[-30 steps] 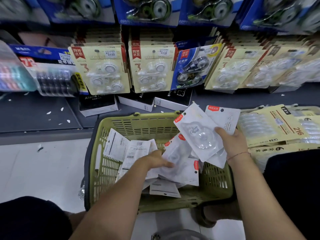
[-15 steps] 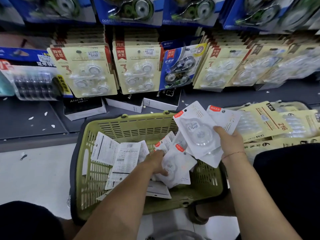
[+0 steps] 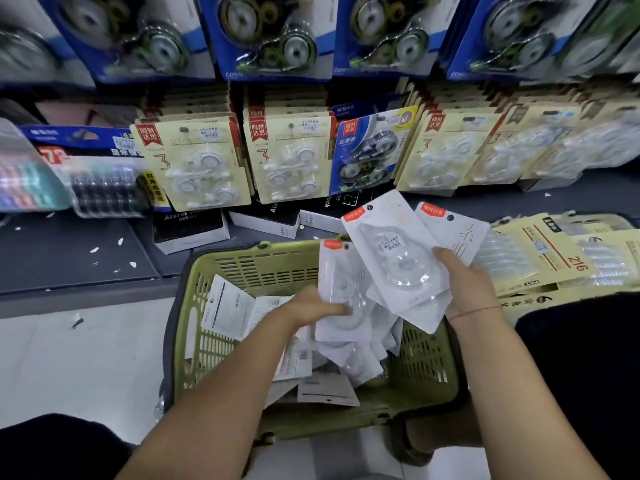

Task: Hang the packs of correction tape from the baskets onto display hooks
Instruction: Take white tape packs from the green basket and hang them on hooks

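- Right hand (image 3: 467, 289) grips fanned white packs (image 3: 398, 258) above green basket (image 3: 242, 271); long axes tilted, red tabs up-left.
- Left hand (image 3: 311, 308) pinches one pack (image 3: 341, 292), near upright, red tab topmost.

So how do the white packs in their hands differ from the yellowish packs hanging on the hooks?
The white packs each show one clear dispenser; the yellowish packs show three and a big "3". The white packs are held loose and tilted by the right hand and left hand over the green basket; the yellowish packs hang in rows. Both carry a red corner label.
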`<state>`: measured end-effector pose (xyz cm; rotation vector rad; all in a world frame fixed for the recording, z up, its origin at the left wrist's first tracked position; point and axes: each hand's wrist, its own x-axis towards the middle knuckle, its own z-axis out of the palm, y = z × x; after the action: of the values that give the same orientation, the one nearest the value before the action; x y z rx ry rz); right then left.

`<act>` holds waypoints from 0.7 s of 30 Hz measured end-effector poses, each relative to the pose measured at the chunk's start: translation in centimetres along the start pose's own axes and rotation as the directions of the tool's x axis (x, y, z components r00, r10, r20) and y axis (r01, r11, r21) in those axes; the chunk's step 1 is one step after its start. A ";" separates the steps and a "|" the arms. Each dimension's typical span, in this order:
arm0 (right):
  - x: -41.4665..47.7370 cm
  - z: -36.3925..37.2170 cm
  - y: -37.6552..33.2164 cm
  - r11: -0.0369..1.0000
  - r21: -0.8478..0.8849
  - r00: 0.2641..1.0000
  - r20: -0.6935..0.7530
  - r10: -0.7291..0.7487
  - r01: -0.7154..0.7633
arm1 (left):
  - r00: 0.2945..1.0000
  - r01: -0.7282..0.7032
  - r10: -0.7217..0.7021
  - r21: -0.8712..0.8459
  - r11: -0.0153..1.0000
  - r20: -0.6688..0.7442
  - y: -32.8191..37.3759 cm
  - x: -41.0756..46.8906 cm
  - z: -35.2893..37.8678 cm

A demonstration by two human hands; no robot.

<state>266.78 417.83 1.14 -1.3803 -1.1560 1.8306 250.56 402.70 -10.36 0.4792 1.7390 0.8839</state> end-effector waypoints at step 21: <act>-9.9 10.2 -9.9 0.893 0.122 0.869 0.203 -0.451 0.434 | 0.808 -0.556 0.297 -0.491 0.671 -0.509 15.8 -18.1 -6.4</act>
<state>259.55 411.18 15.42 -0.7872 -1.3727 1.6959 249.17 398.23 14.09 0.2772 1.5514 1.9498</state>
